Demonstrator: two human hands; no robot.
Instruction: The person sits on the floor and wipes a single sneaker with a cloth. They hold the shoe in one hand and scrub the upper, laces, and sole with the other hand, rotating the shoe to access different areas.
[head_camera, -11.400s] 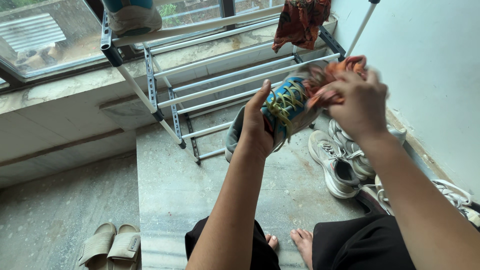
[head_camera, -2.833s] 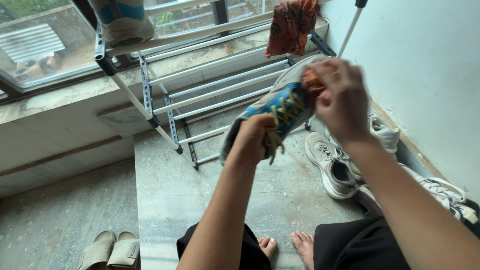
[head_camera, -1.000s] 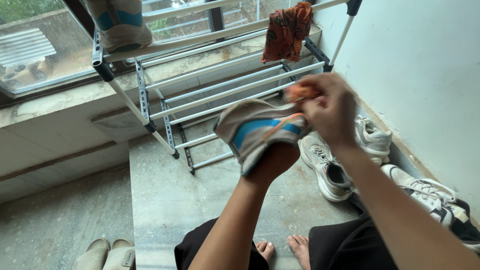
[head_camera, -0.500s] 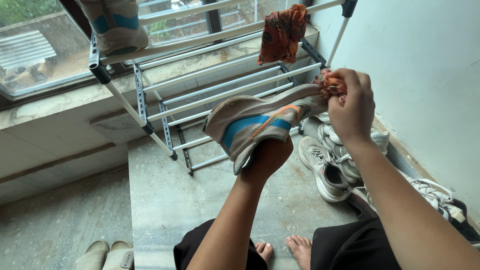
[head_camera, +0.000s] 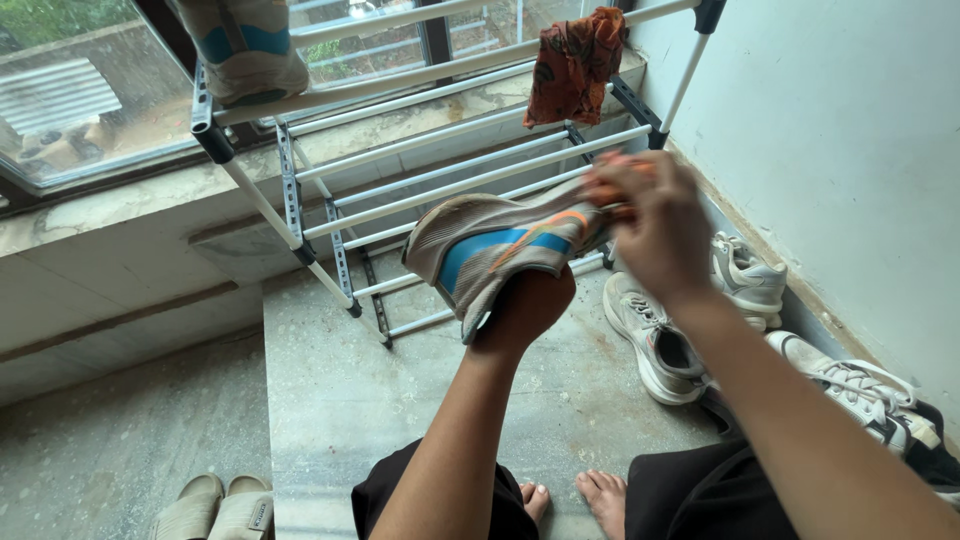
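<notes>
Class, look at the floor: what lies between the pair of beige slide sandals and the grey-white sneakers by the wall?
In the head view, between the beige slide sandals and the grey-white sneakers lie bare grey stone floor and the person's bare feet.

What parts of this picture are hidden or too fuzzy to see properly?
All in the head view:
- The right hand is blurred, so what its fingers do at the sneaker is unclear.
- The sneaker's toe is hidden behind that hand.
- The left hand covers the sneaker's underside.
- The shoe on the rack is cut off by the top edge.
- The sandals are cut off by the bottom edge.
</notes>
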